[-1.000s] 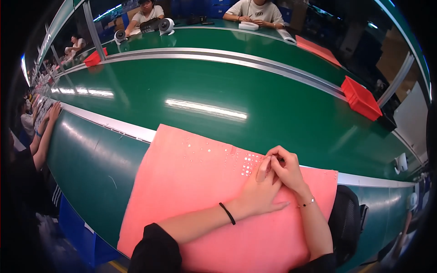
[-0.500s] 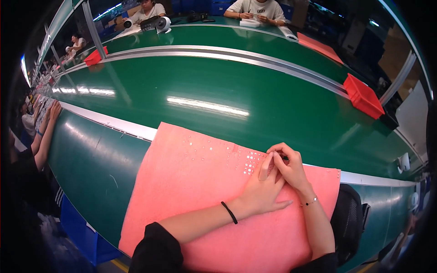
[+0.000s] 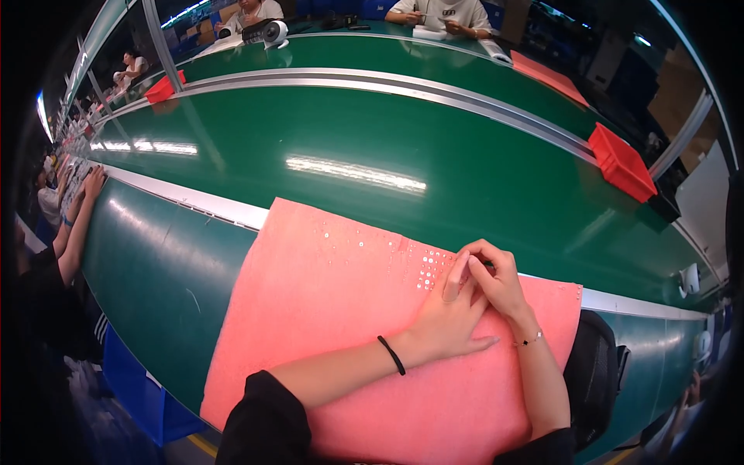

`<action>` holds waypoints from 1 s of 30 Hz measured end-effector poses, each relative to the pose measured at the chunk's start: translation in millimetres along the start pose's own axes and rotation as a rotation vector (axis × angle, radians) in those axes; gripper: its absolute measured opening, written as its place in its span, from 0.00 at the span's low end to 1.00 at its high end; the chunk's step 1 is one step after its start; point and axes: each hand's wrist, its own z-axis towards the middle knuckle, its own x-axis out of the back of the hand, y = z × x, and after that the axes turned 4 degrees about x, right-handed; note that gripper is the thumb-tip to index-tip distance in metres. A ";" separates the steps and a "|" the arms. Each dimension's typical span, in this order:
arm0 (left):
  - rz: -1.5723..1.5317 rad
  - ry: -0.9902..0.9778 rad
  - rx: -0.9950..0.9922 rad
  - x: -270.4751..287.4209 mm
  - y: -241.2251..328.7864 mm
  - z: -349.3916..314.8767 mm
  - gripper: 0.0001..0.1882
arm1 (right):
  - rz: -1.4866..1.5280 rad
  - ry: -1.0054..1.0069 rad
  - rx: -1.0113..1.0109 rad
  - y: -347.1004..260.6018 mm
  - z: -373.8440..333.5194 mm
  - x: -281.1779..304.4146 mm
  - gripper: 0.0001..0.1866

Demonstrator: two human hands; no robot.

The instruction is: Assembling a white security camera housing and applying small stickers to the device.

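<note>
A pink foam-like sheet [image 3: 325, 333] lies on the bench in front of me. Small shiny round pieces [image 3: 426, 271] sit in close rows near its far edge, with a few more scattered to the left. My left hand [image 3: 446, 319] rests over the sheet, thumb out to the side and fingers stretched toward my right fingertips; I see nothing held in it. My right hand [image 3: 497, 283] has its thumb and index finger bent together beside the left fingers, just right of the rows. Whatever is between those fingertips is hidden.
Beyond the sheet runs a wide green belt [image 3: 256, 132] with a metal rail [image 3: 341, 76]. A red bin [image 3: 622, 164] stands at the right, a smaller red bin [image 3: 165, 87] far left. A black chair back [image 3: 593, 372] is at my right. Co-workers sit across and at left.
The view has shifted slightly, and the sheet's far edge appears a little higher. Both hands stay at nearly the same spot by the rows, with only small finger movement.
</note>
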 end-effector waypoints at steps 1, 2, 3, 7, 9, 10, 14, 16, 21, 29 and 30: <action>-0.005 -0.002 0.002 -0.2 0.6 0.1 0.44 | -0.001 -0.002 -0.005 1.7 -1.5 0.0 0.05; -0.013 -0.019 -0.001 0.0 -0.7 0.3 0.44 | -0.023 0.005 0.021 5.4 -1.3 -1.6 0.05; -0.022 -0.036 -0.004 -0.1 -1.4 0.3 0.44 | -0.045 0.012 0.047 7.6 -1.3 -2.7 0.06; -0.010 -0.040 -0.008 -2.2 -1.7 0.3 0.44 | -0.060 0.010 0.045 7.9 -1.4 -2.0 0.06; -0.022 -0.040 -0.005 -3.3 -2.5 0.1 0.44 | -0.050 0.005 0.030 7.0 -1.0 -2.3 0.06; -0.022 -0.041 -0.003 -3.5 -2.6 0.2 0.44 | -0.049 0.004 0.030 5.9 -0.7 -2.5 0.06; -0.001 -0.016 -0.017 -7.2 -3.4 1.2 0.45 | -0.097 0.014 0.008 5.0 -1.2 -3.5 0.06; -0.002 -0.004 -0.021 -6.9 -3.2 1.8 0.45 | -0.103 0.020 0.001 4.4 -0.7 -3.3 0.06; -0.002 -0.006 -0.007 -2.9 -1.5 1.5 0.44 | -0.152 0.028 0.015 2.3 -1.1 -4.0 0.05; -0.397 0.012 0.316 94.8 -86.5 21.2 0.06 | -0.066 0.098 -0.040 8.7 1.0 -8.2 0.03; -0.189 0.178 0.327 110.8 -105.9 23.5 0.05 | -0.123 0.091 -0.021 4.6 -0.5 -1.4 0.04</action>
